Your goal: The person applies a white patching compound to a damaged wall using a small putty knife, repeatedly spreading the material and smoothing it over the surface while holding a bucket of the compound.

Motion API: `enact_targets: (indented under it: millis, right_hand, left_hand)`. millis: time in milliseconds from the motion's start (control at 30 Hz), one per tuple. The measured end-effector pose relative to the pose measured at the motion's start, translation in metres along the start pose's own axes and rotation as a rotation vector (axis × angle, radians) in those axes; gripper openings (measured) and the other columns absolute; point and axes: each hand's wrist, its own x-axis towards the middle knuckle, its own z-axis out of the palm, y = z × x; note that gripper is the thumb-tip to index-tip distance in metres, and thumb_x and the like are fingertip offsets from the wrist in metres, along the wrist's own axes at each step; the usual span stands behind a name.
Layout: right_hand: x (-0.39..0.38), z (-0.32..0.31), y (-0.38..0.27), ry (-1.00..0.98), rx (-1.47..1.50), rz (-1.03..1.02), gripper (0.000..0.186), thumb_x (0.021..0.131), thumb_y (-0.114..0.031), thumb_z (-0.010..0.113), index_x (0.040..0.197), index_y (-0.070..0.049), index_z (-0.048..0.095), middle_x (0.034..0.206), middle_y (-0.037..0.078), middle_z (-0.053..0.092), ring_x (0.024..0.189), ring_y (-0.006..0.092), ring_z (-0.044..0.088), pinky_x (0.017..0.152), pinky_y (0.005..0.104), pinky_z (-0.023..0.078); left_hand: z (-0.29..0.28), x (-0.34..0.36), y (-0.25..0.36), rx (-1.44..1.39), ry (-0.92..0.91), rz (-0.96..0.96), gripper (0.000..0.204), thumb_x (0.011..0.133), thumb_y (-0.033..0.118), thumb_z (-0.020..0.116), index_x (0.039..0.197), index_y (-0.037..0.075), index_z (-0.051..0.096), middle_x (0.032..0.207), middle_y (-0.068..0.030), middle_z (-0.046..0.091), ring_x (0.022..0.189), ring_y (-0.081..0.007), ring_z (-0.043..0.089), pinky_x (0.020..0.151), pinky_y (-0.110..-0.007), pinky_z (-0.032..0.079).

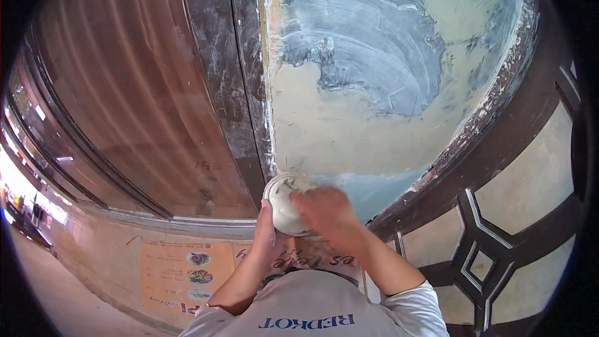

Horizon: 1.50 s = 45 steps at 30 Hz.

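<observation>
Bowl point(284, 211) at six o'clock, in the left hand point(265, 229), cupped round its eight-o'clock side; the right hand point(327, 209), blurred at three, I can't read. For what looks like stirring, I'd brace it level.

Soft, even, moderately bright light falls over the wall point(349, 140), with few hard shadows; the strongest glare sits at the far left rim, where a bright patch point(9, 161) burns out to white. The brown panel point(118, 81) looks dimmer, with a dull sheen. Motion blur smears the right hand point(329, 211). Fisheye distortion bows the dark lattice frame point(499, 168), and black vignetting swallows the corners.
</observation>
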Motion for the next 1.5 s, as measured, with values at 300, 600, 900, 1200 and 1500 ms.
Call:
enact_targets:
  millis: [300,600,900,1200,1500]
  right_hand:
    - [-0.002,0.005,0.007,-0.021,0.075,-0.111,0.03,0.086,-0.019,0.062,0.115,-0.013,0.059,0.085,0.012,0.069,0.08,0.0318,0.067,0.068,0.0434,0.052]
    - [0.001,-0.043,0.027,0.127,0.483,0.042,0.02,0.091,-0.012,0.063,0.108,-0.003,0.063,0.087,0.016,0.068,0.079,0.0329,0.065,0.071,0.0366,0.052]
    - [0.0,-0.049,0.032,0.348,0.53,-0.093,0.022,0.08,-0.003,0.069,0.102,-0.007,0.066,0.089,0.009,0.069,0.077,0.03,0.065,0.068,0.0382,0.052]
    - [-0.016,-0.045,0.046,0.286,0.266,-0.211,0.041,0.069,-0.002,0.072,0.106,-0.016,0.066,0.102,0.003,0.066,0.093,0.0261,0.065,0.074,0.0389,0.055]
    - [-0.033,-0.027,0.046,0.24,0.295,-0.229,0.05,0.064,-0.002,0.072,0.112,-0.019,0.067,0.11,0.005,0.062,0.103,0.0295,0.062,0.083,0.0401,0.055]
  left_hand:
    - [-0.007,0.001,-0.003,-0.053,-0.004,-0.086,0.066,0.102,0.056,0.029,0.147,0.009,0.034,0.144,-0.011,0.046,0.132,-0.0277,0.046,0.108,-0.046,0.038]
    - [0.008,-0.006,0.02,-0.031,-0.018,-0.05,0.067,0.101,0.06,0.026,0.147,0.013,0.036,0.145,-0.0087,0.046,0.131,-0.0259,0.047,0.105,-0.045,0.042]
    - [0.017,-0.005,0.027,-0.02,-0.115,-0.008,0.07,0.101,0.061,0.019,0.149,0.011,0.031,0.146,-0.0117,0.045,0.132,-0.0288,0.047,0.104,-0.048,0.042]
    - [0.022,-0.008,0.035,-0.25,-0.104,0.081,0.068,0.102,0.057,0.026,0.147,0.006,0.034,0.145,-0.0144,0.045,0.131,-0.0288,0.047,0.109,-0.042,0.039]
    - [0.027,-0.009,0.029,-0.179,-0.067,0.065,0.07,0.101,0.059,0.027,0.147,0.008,0.035,0.145,-0.0123,0.046,0.131,-0.0279,0.047,0.108,-0.042,0.039]
